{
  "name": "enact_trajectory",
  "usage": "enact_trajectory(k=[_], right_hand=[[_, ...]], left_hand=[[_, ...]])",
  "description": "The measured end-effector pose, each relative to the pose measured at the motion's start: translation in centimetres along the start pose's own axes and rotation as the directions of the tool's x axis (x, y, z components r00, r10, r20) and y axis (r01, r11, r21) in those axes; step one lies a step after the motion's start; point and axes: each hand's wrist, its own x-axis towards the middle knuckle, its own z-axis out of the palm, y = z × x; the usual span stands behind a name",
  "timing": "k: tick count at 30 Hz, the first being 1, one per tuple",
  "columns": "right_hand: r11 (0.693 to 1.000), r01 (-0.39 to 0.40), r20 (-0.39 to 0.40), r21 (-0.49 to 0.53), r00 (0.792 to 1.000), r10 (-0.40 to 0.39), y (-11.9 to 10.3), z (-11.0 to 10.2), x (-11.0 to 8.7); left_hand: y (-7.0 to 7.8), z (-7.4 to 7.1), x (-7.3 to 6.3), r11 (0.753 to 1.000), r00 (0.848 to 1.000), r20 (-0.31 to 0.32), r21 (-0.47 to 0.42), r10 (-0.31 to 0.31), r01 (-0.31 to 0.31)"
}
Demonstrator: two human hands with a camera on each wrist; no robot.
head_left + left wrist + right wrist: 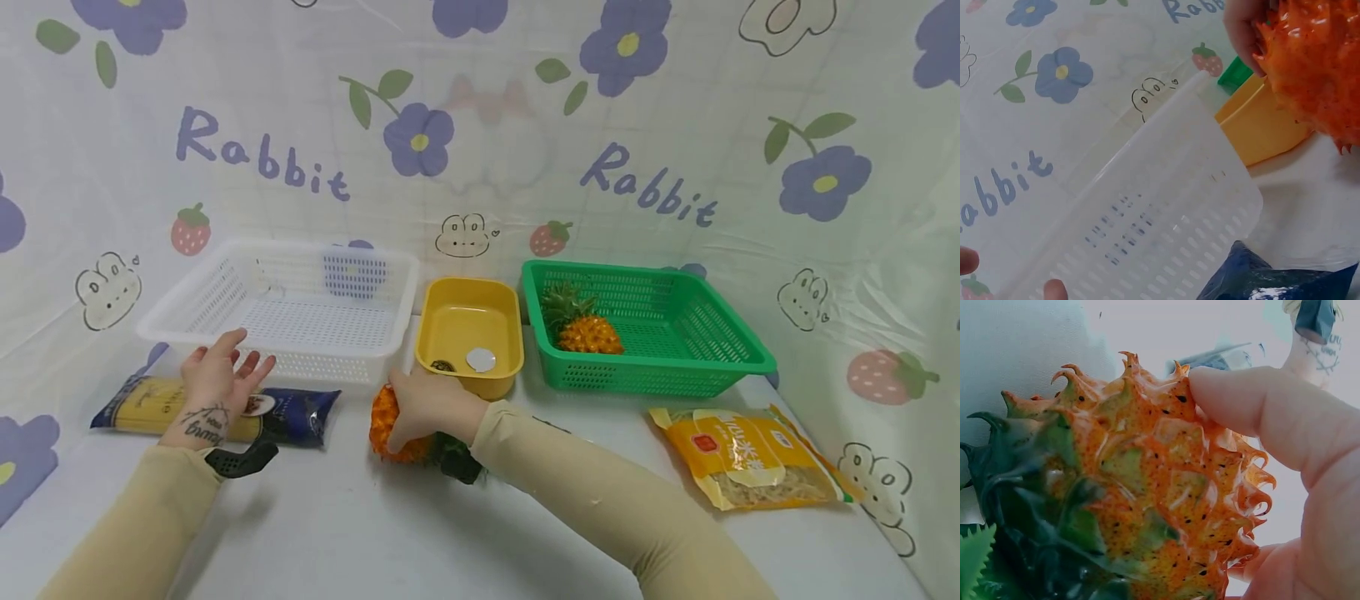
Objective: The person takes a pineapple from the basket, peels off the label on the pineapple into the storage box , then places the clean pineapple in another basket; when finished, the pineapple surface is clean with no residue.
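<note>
My right hand (435, 407) grips an orange pineapple (384, 425) just in front of the yellow tub. Thumb and fingers curve round its spiky body in the right wrist view, and its dark green end points to the right. My left hand (219, 379), empty, is raised with spread, relaxed fingers at the front of the white basket (352, 367). Below that hand lies a blue and yellow packet of noodles (288, 417), partly covered by the wrist. Another pineapple (591, 335) with a leafy crown sits in the green basket (660, 379).
A yellow tub (468, 292) stands between the two baskets, with a small white disc (481, 360) and a small dark round thing (442, 366) inside. An orange bag of dried noodles (757, 458) lies at the right. A printed curtain (487, 192) hangs behind the table.
</note>
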Motion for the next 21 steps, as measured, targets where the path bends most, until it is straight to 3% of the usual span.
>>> enact_trajectory(k=[7,13,21], right_hand=[[0.999,-0.008,-0.018,-0.033,1.0,0.008,-0.1,0.2,0.0],[0.999,0.005,-0.045,-0.036,0.999,-0.006,-0.2,0.4,-0.2],[0.988,0.069,-0.074,-0.141,0.994,-0.08,-1.0,1.1,-1.0]], left_hand=[[0.1,0.2,0.9,0.991,0.997,-0.002,-0.104,0.08,-0.08],[0.2,0.2,1.3,0.993,0.995,-0.026,-0.063,0.101,-0.103],[0.1,-0.1,1.4,0.993,0.993,-0.033,-0.028,0.11,-0.111]])
